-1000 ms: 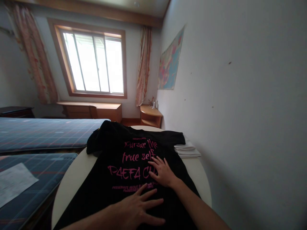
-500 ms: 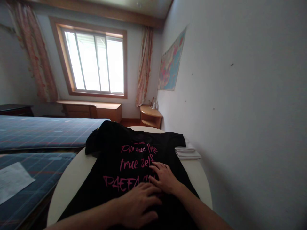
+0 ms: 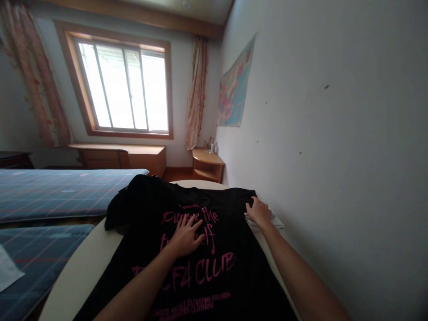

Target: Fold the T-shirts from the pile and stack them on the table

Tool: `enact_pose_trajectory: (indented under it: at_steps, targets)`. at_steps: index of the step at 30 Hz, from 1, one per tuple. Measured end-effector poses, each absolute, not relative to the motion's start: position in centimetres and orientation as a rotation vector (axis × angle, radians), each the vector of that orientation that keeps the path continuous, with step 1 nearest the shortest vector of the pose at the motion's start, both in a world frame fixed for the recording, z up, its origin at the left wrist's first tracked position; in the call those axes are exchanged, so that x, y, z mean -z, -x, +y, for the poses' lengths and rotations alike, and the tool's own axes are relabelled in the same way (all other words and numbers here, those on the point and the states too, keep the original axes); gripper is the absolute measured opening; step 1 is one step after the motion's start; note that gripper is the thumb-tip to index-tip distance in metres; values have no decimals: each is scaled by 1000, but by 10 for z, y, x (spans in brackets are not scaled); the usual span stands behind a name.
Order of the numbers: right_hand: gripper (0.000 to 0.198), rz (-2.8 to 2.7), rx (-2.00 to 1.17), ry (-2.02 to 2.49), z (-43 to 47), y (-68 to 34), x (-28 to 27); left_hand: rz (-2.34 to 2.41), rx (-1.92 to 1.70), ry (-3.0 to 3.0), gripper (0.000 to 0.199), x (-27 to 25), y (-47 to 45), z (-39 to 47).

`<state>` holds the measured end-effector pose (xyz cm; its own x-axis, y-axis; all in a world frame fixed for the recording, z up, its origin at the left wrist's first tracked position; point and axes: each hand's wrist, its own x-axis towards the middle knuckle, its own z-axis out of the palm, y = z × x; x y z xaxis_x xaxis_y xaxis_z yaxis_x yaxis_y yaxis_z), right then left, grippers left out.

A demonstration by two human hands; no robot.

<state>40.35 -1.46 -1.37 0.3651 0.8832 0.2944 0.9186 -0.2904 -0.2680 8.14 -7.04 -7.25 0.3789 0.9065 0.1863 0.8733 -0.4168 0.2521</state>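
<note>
Black T-shirt [image 3: 216, 249] under two hands
It covers the tabletop [image 3: 83, 258], bottom centre; the left hand [image 3: 186, 237] lies over its print, grip wide; the right hand [image 3: 261, 213] is at its sleeve [image 3: 243, 196], right of centre, pinching or not I can't tell. Window [image 3: 125, 89] beyond, upper left.

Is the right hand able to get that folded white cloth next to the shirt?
Probably yes. The right hand is at the edge of the black T-shirt, and the folded white cloth shows right beside it, though the shirt may cover part.
</note>
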Motion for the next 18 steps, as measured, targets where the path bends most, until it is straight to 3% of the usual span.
enact_pose_trajectory:
  at_steps: [5,12,18]
  targets:
    - [53,-1410,53,2343,10,-422,22,1553,-517,-2555,58,67,-82,-73]
    - [31,-1345,13,2096,39,-436,30,1538,-484,-2539,62,63,-84,-75]
    - [47,-1215,9,1962,54,-450,25,1719,-562,-2461,64,74,-87,-72]
